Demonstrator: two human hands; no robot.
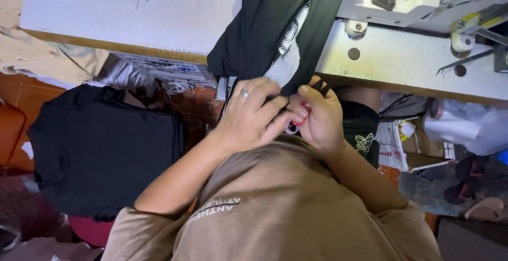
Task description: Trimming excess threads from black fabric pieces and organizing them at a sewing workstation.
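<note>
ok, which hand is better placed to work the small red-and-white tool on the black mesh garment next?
Right, probably. The right hand grips the small red-and-white tool at the hanging edge of the black mesh garment; the left hand, ringed, lies on the fabric beside it.

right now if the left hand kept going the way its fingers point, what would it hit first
Most likely the right hand: the left hand has its fingers aimed at it, over a small red and white tool between them. Depth is unclear.
</note>
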